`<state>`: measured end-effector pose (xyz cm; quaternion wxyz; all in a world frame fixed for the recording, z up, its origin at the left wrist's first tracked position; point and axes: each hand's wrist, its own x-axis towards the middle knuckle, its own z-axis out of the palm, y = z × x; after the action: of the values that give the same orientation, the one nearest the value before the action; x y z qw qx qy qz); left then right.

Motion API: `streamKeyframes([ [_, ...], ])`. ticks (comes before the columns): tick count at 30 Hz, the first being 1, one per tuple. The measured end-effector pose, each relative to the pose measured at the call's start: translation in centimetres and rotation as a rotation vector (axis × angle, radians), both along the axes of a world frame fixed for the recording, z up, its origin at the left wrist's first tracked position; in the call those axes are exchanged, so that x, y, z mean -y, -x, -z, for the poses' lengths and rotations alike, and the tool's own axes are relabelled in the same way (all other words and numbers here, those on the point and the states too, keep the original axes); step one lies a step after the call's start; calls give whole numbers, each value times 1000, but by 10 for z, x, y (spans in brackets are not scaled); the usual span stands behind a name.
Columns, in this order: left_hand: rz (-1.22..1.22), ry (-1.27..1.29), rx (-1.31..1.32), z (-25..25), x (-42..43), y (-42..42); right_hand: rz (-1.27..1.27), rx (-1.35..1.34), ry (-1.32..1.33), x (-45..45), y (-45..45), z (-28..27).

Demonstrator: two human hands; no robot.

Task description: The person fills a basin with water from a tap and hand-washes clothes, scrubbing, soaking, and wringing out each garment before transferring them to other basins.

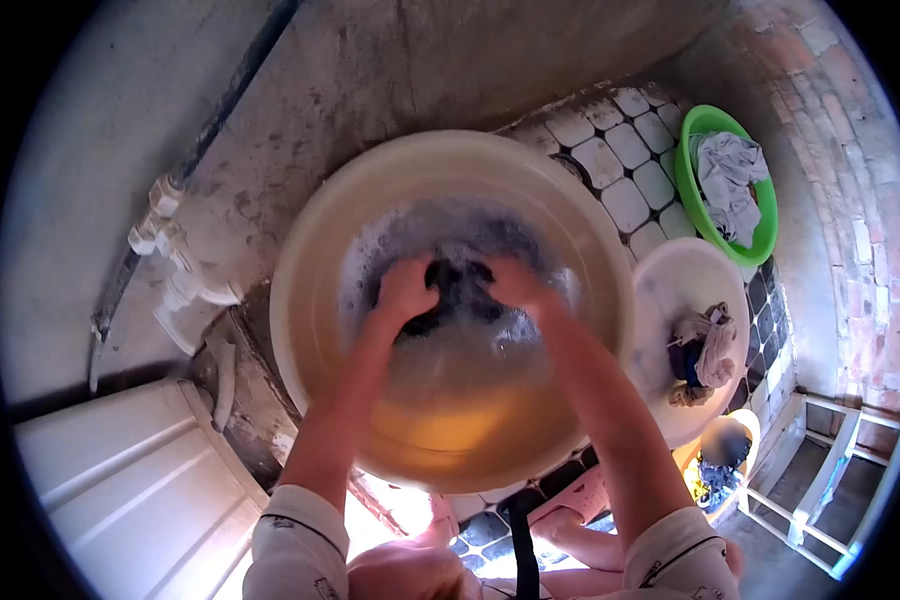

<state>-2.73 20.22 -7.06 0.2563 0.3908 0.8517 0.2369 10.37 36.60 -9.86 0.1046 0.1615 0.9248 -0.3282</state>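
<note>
A big cream basin (pixel 310 230) holds sudsy grey water, and both my hands are down in it. Dark wet cloth (pixel 457 290) lies in the water between them, partly hidden by foam. My left hand (pixel 407 288) is curled over the left side of the cloth, its fingertips under the cloth or water. Gripping the right side is my right hand (pixel 513 281), fingers bent and closed on it. The cloth's kind of garment cannot be made out.
At right, a pale basin (pixel 660 280) holds crumpled garments (pixel 705 355). Behind it stands a green tub (pixel 686 180) with grey cloth (pixel 732 185). A white metal frame (pixel 820 480) stands lower right; a white panel (pixel 140 480) lies lower left, below a white pipe (pixel 185 270).
</note>
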Motion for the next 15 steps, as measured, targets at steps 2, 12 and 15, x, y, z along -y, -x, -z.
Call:
streamKeyframes([
  [2,-99,-31,-35,-57,10,-7,50,-47,-111,5,-10,-83],
  [12,-60,-888,456,-280,11,-44,289,-864,743,46,-15,-312],
  [15,-23,-914,621,-274,14,-51,383,-689,1206,48,-15,-296],
])
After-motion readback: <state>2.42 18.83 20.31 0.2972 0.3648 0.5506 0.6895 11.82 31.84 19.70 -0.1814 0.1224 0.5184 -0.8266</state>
